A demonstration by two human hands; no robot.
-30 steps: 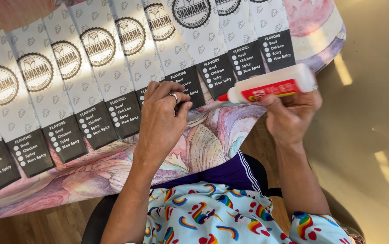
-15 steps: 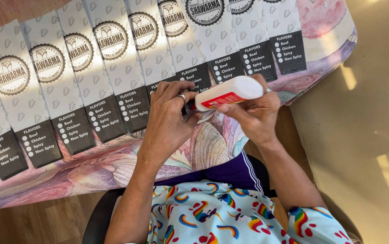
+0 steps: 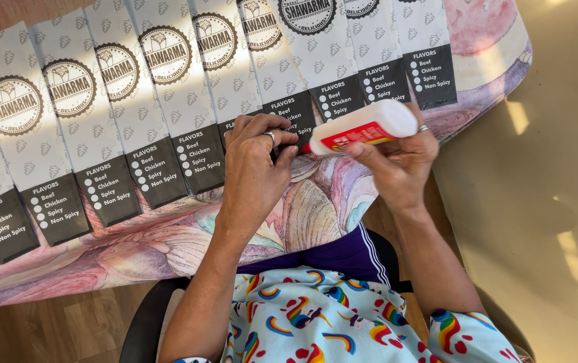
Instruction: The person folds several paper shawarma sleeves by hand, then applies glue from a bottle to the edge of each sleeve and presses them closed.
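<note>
My right hand (image 3: 396,161) holds a white glue bottle (image 3: 363,128) with a red label, lying nearly level with its red tip pointing left. My left hand (image 3: 255,168) pinches that tip between thumb and fingers, just above the table's near edge. Under both hands lies a row of several long white paper sleeves (image 3: 168,87) with round dark emblems and black bottom panels, overlapped side by side across the table.
The table wears a pastel pink and purple patterned cloth (image 3: 168,242). My lap shows a bright patterned garment (image 3: 329,323) and a dark chair edge (image 3: 144,323). Wooden floor (image 3: 54,329) is at lower left, pale floor (image 3: 544,202) at right.
My right hand has brought the glue bottle leftward and down toward my left hand, which has lifted off the sleeves and closed on the bottle's tip.
</note>
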